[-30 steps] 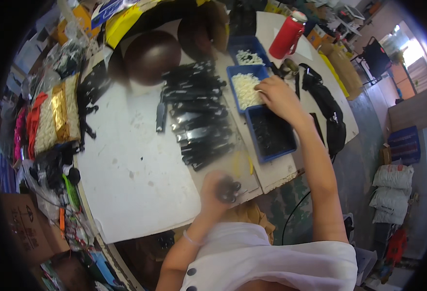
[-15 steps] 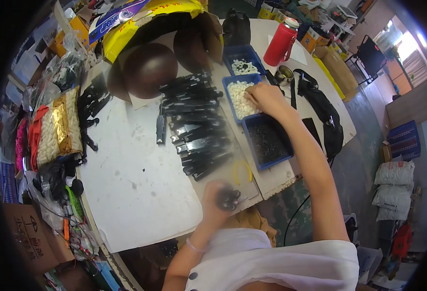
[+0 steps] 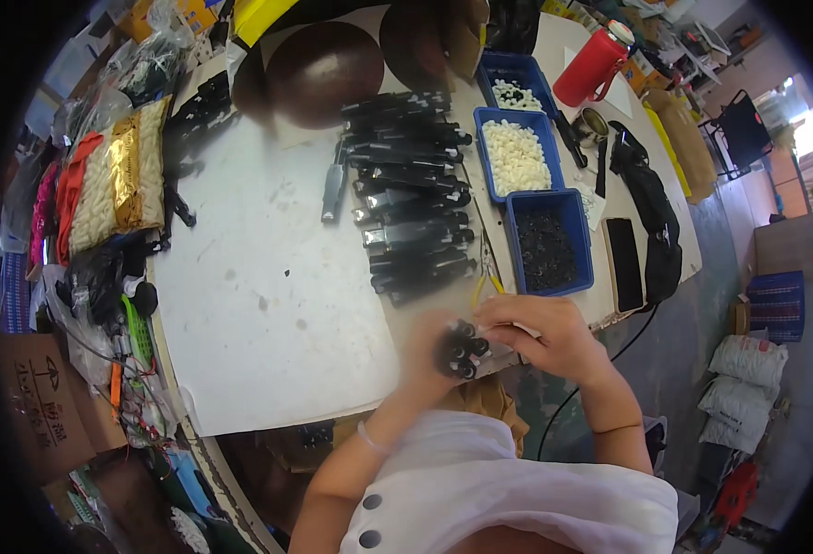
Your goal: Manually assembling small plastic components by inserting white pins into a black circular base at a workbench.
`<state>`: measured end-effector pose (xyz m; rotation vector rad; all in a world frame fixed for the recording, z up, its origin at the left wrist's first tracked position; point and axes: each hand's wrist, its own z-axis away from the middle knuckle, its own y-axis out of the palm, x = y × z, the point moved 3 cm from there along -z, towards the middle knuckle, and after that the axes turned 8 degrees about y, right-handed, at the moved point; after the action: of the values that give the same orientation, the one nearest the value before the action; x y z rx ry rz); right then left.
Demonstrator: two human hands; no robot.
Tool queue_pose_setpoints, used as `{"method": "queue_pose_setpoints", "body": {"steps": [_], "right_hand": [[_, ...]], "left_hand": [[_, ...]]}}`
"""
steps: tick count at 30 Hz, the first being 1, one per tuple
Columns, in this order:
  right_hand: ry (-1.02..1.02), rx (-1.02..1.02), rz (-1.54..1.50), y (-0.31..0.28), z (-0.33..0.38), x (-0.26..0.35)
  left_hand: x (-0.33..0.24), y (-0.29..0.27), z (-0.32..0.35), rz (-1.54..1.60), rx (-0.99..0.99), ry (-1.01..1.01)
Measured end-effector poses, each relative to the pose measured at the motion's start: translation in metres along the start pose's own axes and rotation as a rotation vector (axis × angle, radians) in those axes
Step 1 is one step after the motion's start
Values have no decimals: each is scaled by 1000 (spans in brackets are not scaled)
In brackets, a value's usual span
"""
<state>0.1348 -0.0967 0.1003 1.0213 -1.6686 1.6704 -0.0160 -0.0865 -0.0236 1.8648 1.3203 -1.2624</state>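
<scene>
1. The left hand (image 3: 427, 355) is blurred, its fingers curled around a small black part (image 3: 462, 351) with pale round spots on its end, held just over the near edge of the white work table (image 3: 268, 305).
2. The right hand (image 3: 540, 334) meets the same part from the other side; its fingertips pinch at the top of the part, so both hands grasp it together, close to the person's chest.
3. Just beyond the hands lies a stack of long black pieces (image 3: 411, 194), laid side by side in rows running up the table.
4. One single dark piece (image 3: 334, 189) lies apart, left of that stack.
5. Right of the stack stand three blue bins in a line: the nearest blue bin (image 3: 550, 242) holds small black bits, the middle blue bin (image 3: 515, 155) holds small white bits, and the far blue bin (image 3: 514, 85) holds a few white bits.
6. A dark phone (image 3: 624, 263) lies flat just right of the nearest bin, beside a black bag (image 3: 651, 217).
7. A red flask (image 3: 593, 65) stands at the far right corner.
8. Bags of white pieces (image 3: 115, 175) sit at the left edge of the table.
</scene>
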Motion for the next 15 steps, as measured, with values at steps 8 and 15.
{"method": "queue_pose_setpoints", "body": {"steps": [8,15], "right_hand": [[-286,-86,140,5,-9,-2],[-349,81,309,0,-17,5]], "left_hand": [[-3,1,-3,-19,-26,55],[-2,2,-5,27,-58,86]]}}
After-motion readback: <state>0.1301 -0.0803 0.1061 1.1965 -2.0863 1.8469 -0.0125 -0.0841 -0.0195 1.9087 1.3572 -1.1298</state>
